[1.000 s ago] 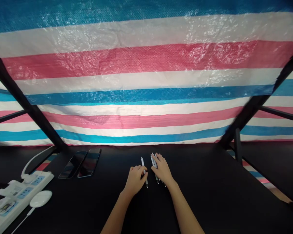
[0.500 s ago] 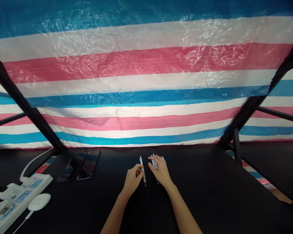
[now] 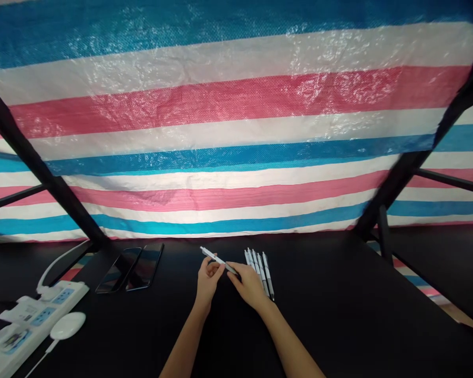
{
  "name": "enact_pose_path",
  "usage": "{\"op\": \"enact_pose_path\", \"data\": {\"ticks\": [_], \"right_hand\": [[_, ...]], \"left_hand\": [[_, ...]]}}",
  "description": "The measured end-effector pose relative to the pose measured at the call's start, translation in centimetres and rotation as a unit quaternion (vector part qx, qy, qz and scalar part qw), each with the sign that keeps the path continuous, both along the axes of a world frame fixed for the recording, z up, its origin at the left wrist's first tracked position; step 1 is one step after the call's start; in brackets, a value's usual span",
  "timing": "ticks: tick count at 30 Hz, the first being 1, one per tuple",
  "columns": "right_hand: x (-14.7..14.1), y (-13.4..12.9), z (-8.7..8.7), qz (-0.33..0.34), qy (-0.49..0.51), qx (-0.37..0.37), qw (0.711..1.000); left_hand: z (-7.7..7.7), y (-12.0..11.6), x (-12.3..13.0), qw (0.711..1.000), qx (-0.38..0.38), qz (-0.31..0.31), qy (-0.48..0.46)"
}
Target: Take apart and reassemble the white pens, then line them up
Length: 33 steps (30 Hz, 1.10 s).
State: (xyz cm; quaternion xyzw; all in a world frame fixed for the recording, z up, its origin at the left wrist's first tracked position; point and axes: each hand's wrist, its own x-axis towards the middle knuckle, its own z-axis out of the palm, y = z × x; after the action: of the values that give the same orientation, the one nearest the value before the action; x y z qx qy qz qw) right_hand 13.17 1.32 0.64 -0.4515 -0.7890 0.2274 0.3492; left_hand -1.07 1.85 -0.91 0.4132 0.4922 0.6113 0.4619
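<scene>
A white pen (image 3: 217, 259) is held above the black table (image 3: 339, 315), tilted with its upper end toward the back left. My left hand (image 3: 208, 281) is closed on the pen's middle. Around its lower right end, the fingers of my right hand (image 3: 245, 283) are closed, hiding the tip. Just right of my right hand lies a row of several similar white pens (image 3: 263, 273), side by side on the table; my right hand partly covers the nearest ones.
Two dark phones (image 3: 118, 270) (image 3: 145, 268) lie at the left. Nearer on that side are a white power strip (image 3: 35, 317) with plugs and a white round charger (image 3: 68, 325) on a cable. Behind hangs a striped sheet (image 3: 228, 199) between black frame bars (image 3: 71, 205).
My left hand has lifted the single pen off the table and tilted it. My right hand has moved left from the row of pens and taken hold of the lifted pen's lower end.
</scene>
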Motion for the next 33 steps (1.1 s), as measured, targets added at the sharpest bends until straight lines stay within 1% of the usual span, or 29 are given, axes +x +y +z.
{"op": "enact_pose_path", "data": {"ticks": [2,5,7,10,13,15,20,26,33], "right_hand": [[0.0,0.1,0.1,0.000,0.001,-0.001,1.000],[0.3,0.2,0.3,-0.002,0.005,-0.005,1.000],[0.5,0.3,0.5,-0.002,0.001,-0.013,1.000],[0.8,0.5,0.6,0.005,-0.013,-0.025,1.000],[0.9,0.7,0.4,0.018,-0.022,-0.035,0.999],[0.9,0.8,0.1,0.018,-0.030,-0.029,0.999],[0.7,0.9,-0.4,-0.009,-0.062,0.007,0.998],[0.5,0.8,-0.1,-0.035,-0.118,0.053,0.991],[-0.6,0.4,-0.2,-0.049,-0.146,0.088,0.984]], "left_hand": [[0.2,-0.1,0.1,1.000,0.002,-0.004,0.017],[0.6,-0.3,-0.2,1.000,-0.004,0.014,0.016],[1.1,-0.4,-0.5,1.000,-0.001,0.024,-0.006],[1.8,-0.6,-1.1,0.997,0.032,0.016,-0.064],[2.1,-0.8,-1.4,0.994,0.039,0.022,-0.100],[2.0,-0.7,-1.4,0.994,0.029,0.037,-0.098],[1.7,-0.6,-1.2,0.992,-0.006,0.063,-0.106],[1.8,-0.6,-1.1,0.987,-0.042,0.087,-0.132],[1.4,-0.3,-1.7,0.983,-0.042,0.124,-0.131]]}}
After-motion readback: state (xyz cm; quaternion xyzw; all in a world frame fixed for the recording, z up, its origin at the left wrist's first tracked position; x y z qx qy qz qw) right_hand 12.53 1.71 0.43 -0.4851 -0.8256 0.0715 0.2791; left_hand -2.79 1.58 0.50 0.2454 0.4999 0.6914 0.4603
